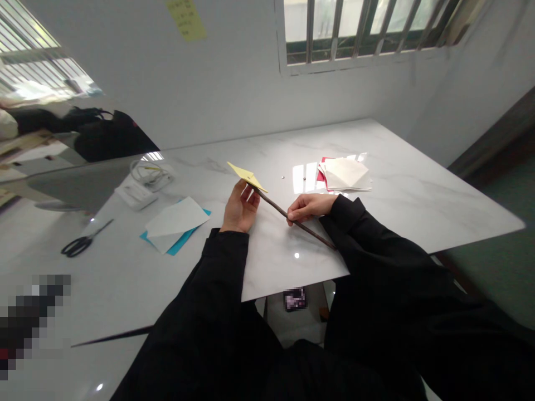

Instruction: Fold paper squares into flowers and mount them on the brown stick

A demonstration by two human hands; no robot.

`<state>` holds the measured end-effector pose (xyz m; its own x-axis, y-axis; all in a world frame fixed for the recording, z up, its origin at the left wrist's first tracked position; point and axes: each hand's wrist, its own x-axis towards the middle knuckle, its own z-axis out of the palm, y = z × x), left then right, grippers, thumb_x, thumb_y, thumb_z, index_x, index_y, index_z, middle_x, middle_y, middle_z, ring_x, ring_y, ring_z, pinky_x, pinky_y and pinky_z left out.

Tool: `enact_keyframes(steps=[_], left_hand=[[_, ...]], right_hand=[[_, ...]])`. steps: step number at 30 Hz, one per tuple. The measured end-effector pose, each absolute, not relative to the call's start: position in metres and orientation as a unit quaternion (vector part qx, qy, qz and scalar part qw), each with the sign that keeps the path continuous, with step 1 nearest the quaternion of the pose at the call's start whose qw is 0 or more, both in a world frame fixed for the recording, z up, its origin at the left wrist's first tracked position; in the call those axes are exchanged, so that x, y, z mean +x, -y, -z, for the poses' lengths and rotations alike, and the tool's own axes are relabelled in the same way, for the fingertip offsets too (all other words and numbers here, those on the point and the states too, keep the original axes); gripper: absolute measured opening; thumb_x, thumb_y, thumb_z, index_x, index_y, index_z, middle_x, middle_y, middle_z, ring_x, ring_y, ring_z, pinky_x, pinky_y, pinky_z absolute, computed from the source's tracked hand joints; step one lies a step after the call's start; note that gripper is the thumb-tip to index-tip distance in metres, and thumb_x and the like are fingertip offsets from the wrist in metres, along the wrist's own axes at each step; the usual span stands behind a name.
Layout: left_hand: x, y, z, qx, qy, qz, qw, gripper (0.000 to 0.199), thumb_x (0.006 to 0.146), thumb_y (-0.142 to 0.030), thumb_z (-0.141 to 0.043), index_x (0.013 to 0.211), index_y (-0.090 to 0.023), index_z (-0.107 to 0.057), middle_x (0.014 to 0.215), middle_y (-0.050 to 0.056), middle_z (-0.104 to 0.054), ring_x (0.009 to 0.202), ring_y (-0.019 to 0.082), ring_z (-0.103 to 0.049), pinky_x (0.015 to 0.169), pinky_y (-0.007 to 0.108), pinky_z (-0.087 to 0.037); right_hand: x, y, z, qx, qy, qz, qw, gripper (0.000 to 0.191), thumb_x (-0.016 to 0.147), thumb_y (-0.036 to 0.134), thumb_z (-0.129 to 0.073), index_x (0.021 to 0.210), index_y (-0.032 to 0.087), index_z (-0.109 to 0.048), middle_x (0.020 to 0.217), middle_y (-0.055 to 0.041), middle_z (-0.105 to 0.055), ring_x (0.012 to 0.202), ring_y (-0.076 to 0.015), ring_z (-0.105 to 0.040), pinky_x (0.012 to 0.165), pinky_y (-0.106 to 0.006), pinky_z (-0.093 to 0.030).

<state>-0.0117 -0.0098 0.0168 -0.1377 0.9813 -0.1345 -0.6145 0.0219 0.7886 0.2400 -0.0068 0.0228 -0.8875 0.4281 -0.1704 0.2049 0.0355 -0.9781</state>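
Note:
A thin brown stick (311, 229) slants across the front of the table, with a piece of folded yellow paper (246, 175) at its upper left end. A small spot shows near the paper's middle. My left hand (241, 209) is closed at that end, thumb against the yellow paper and fingers curled beneath; exactly how it grips is partly hidden. Farther down, my right hand (308, 208) pinches the stick around its middle. The stick's lower end reaches my right sleeve.
White and blue paper (178, 225) lies to the left, near black scissors (79, 245) and a white power strip with cable (137, 192). Cream and red papers (345, 174) lie at the back right. Two tiny pieces (283, 177) rest on the marbled table (401, 184).

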Motion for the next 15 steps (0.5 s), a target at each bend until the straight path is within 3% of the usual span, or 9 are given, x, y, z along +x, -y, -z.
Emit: enact_keyframes(steps=[4, 9, 15], left_hand=[[-0.0110, 0.0108, -0.0172, 0.242, -0.359, -0.665, 0.609, 0.030, 0.078, -0.028, -0.090, 0.105, -0.024, -0.076, 0.095, 0.002, -0.075, 0.086, 0.013, -0.070, 0.077, 0.020, -0.058], [-0.0092, 0.0143, -0.0224, 0.235, -0.366, -0.669, 0.603, 0.019, 0.084, -0.027, -0.086, 0.100, -0.023, -0.075, 0.099, 0.003, -0.077, 0.089, 0.013, -0.071, 0.076, 0.018, -0.057], [-0.0073, 0.0169, -0.0239, 0.264, -0.354, -0.666, 0.601, 0.027, 0.083, -0.031, -0.089, 0.104, -0.024, -0.075, 0.109, 0.003, -0.078, 0.093, 0.012, -0.072, 0.073, 0.017, -0.056]], right_hand=[[0.2398, 0.0067, -0.0237, -0.225, 0.723, -0.648, 0.083, 0.046, 0.091, 0.057, -0.078, 0.097, 0.012, -0.079, 0.060, 0.0063, -0.048, 0.054, -0.0074, -0.035, 0.051, -0.024, -0.023], [0.2404, 0.0048, -0.0233, -0.225, 0.734, -0.636, 0.077, 0.048, 0.089, 0.059, -0.079, 0.095, 0.011, -0.080, 0.058, 0.0069, -0.046, 0.054, -0.0073, -0.035, 0.051, -0.024, -0.022], [0.2422, 0.0041, -0.0220, -0.219, 0.741, -0.632, 0.058, 0.050, 0.086, 0.061, -0.082, 0.093, 0.011, -0.082, 0.059, 0.0052, -0.051, 0.056, -0.0075, -0.038, 0.053, -0.025, -0.022]])
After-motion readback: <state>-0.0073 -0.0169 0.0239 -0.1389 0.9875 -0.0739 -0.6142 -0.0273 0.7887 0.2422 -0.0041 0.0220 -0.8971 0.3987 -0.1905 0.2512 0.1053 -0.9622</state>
